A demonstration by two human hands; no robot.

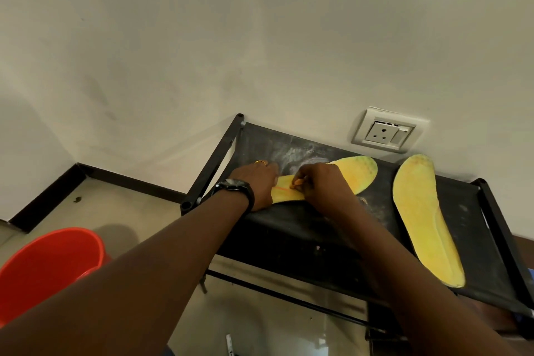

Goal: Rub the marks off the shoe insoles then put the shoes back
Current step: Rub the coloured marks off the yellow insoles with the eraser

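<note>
Two yellow insoles lie on the top shelf of a black shoe rack (303, 234). The left insole (358, 175) lies across the shelf, its heel end under my hands, with a thin red mark near the heel. My left hand (257, 182), with a wristwatch and a ring, presses flat on that heel end. My right hand (320, 182) pinches a small orange object, likely an eraser (297, 182), against the insole by the mark. The second insole (424, 217) lies apart at the right, untouched. No shoes are in view.
A red bucket (49, 266) stands on the floor at the lower left. A wall socket (387, 131) sits just above the rack's back edge. The rack stands against the wall, with thin black bars below the top shelf.
</note>
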